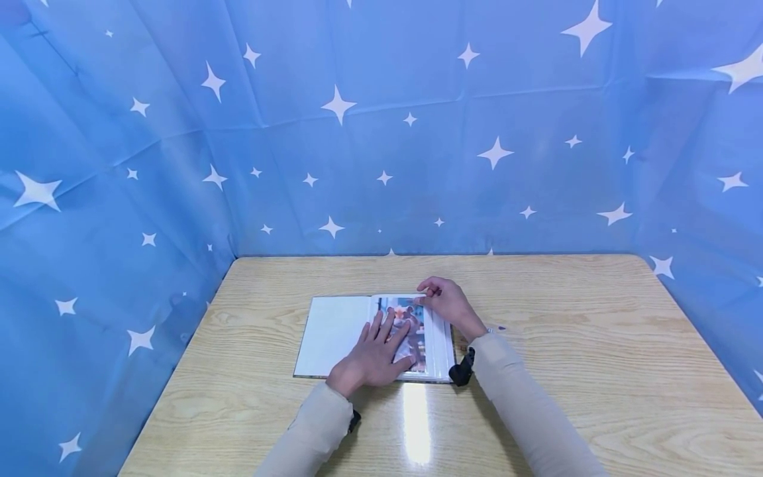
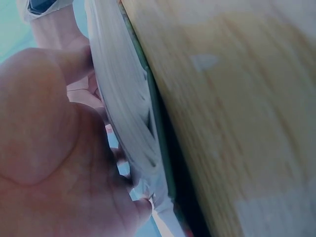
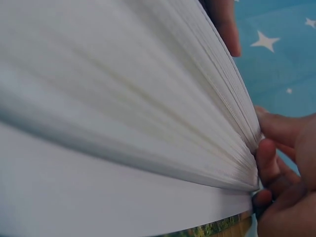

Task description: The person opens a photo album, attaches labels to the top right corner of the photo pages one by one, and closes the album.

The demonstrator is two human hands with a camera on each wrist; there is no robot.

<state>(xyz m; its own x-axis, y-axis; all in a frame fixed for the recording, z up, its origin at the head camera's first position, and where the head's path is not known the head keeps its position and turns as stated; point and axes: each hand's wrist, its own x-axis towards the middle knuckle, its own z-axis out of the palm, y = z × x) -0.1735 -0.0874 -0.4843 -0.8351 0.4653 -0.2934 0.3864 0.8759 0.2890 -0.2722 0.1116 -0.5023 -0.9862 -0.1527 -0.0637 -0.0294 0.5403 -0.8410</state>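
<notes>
L hand (image 1: pixel 372 354) flat, fingers straight, pinning the album (image 1: pixel 334 331) page down. R hand (image 1: pixel 448 303) pinches the far page corner, prob to steady it.

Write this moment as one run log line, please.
left hand flat on album photo page | right hand pinches page edges | table

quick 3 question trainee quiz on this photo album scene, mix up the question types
1. True or false: the album lies open on the table.
2. Which hand lies flat on the picture page? A. left hand B. right hand
3. Fill in: the right hand's fingers grip the far corner of the album's ____.

Key: 1 true; 2 A; 3 pages
</notes>
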